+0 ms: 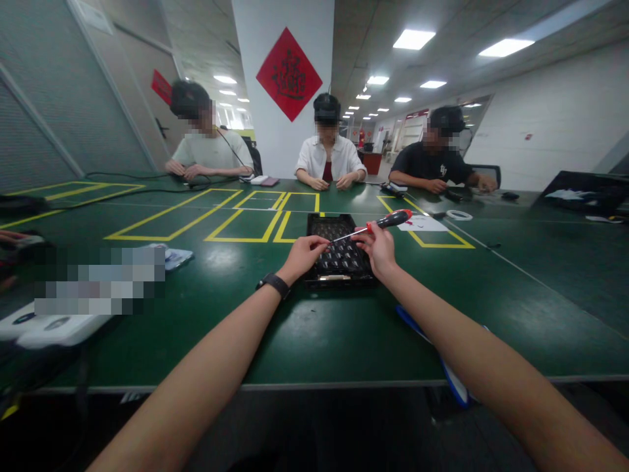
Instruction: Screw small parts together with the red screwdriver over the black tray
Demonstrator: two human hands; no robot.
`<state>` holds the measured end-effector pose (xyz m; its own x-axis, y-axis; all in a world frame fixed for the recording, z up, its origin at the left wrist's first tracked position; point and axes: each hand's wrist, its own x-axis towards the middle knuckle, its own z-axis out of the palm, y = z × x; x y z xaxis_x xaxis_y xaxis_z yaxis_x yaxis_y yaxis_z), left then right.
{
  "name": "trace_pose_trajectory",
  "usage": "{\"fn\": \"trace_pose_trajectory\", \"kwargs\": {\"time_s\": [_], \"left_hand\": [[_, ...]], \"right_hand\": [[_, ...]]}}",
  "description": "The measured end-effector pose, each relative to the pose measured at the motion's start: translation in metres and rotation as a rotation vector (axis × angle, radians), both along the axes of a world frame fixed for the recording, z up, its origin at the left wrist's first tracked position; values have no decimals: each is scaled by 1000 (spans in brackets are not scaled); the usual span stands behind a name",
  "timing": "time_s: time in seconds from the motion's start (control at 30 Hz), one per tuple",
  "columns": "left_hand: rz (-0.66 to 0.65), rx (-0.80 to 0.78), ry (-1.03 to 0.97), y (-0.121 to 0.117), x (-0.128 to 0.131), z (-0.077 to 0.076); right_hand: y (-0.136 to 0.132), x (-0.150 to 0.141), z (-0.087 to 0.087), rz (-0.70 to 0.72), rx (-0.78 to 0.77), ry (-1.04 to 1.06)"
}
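Screwdriver: likely light, stiff; take the thick handle, right end. Right hand holds its front; left hand pinches the tip (any bit there, can't tell).

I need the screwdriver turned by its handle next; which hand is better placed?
Probably the right hand: its fingers hold the screwdriver near the handle's red collar. The left hand is at the tip; whether it grips it is unclear.

2 bare forearms, 1 black wristband
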<state>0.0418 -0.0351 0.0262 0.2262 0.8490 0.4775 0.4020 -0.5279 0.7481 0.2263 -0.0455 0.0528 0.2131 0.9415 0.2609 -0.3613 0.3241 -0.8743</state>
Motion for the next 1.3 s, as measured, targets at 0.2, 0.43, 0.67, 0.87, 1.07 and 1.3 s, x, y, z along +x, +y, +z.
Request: {"fn": "trace_pose_trajectory", "kwargs": {"time_s": [0.2,0.43,0.67,0.87,1.07,1.3], "left_hand": [[12,-4,33,-2,1,2],[5,-1,59,1,-1,0],[1,3,82,4,-1,-1],[3,17,101,2,-1,2],[19,34,178,0,0,3],[-2,44,169,-1,-1,4]], "right_hand": [[2,-1,-4,9,58,-80],[1,-5,-6,-55,170,-234],[-25,-15,3,-73,371,-478],[-35,-20,4,-87,443,-600],[-27,-16,-1,-113,492,-689],[-34,-14,2,43,625,-1074]]}}
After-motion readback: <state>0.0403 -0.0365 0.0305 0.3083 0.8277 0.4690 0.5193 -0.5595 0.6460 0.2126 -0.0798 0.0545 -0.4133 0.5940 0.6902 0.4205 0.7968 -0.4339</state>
